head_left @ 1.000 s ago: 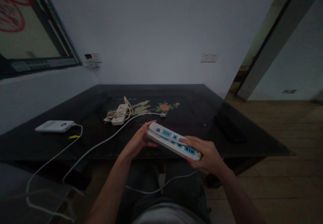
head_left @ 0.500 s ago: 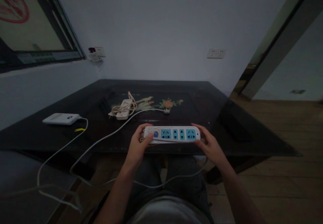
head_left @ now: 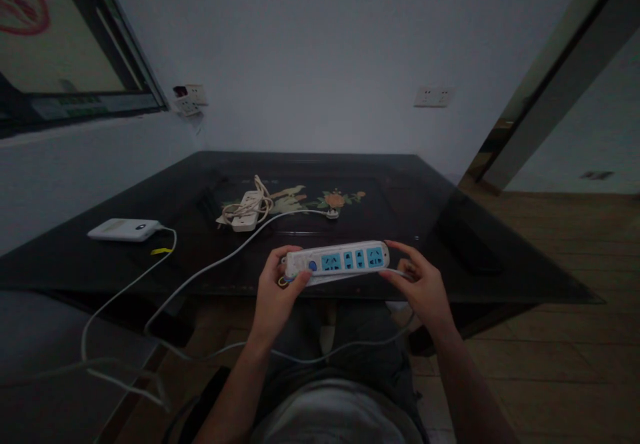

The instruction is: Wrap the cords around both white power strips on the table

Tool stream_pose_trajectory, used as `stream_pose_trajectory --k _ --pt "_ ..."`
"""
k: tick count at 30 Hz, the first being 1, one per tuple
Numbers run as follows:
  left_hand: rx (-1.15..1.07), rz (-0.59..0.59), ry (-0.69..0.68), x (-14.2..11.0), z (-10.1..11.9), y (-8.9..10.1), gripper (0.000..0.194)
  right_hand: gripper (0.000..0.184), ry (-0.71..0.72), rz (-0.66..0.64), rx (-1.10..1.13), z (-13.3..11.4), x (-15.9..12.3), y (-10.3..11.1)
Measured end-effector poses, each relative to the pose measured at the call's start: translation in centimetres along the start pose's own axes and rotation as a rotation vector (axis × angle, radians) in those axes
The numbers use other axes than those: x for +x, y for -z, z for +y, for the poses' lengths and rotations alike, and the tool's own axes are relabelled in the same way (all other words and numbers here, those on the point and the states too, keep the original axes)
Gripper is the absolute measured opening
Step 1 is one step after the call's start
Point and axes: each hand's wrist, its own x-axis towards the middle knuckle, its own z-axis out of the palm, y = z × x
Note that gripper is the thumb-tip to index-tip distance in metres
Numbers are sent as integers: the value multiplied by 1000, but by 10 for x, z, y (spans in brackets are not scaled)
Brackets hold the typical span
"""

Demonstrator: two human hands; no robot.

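Observation:
A white power strip (head_left: 337, 259) with blue socket panels and a round blue switch is held over the table's near edge, its right end tilted slightly up. My left hand (head_left: 277, 287) is closed on its left end, thumb on the front edge beside the switch. Small yellow and blue loops, apparently wires, stick out by that thumb. My right hand (head_left: 417, 284) spans the right end between forefinger and thumb. A white cord (head_left: 345, 349) runs from that end past the right thumb and sags over my lap. What lies beneath the strip is hidden.
On the dark table (head_left: 375, 184) lie a second power strip (head_left: 246, 212) wrapped in its cord, a white plug (head_left: 331, 213) on a cord, and a white power bank (head_left: 124, 229) with a cable. A dark flat object (head_left: 465, 247) lies right. Wall sockets (head_left: 434, 97) are behind.
The power strip has swung from a slant toward me on the right to nearly level, its right end now slightly raised. My right hand has moved off its front face to its right end.

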Motion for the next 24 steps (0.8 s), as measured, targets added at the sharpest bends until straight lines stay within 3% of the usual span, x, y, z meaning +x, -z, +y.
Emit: stream_pose_trajectory --k 5,10,15,20,24 --pt "-12 -21 -10 -6 2 -3 41 57 -39 -40 -21 11 6 5" --pt "-6 -60 -17 -11 7 -2 44 44 -3 -138 -8 21 12 9" --pt "19 -90 -4 -13 7 0 47 44 -27 -206 68 26 12 10" --pt "15 -284 54 -7 4 11 48 47 -70 -118 115 18 8 12" --pt "182 -517 63 -2 13 19 53 50 -61 -109 119 -1 9 14"
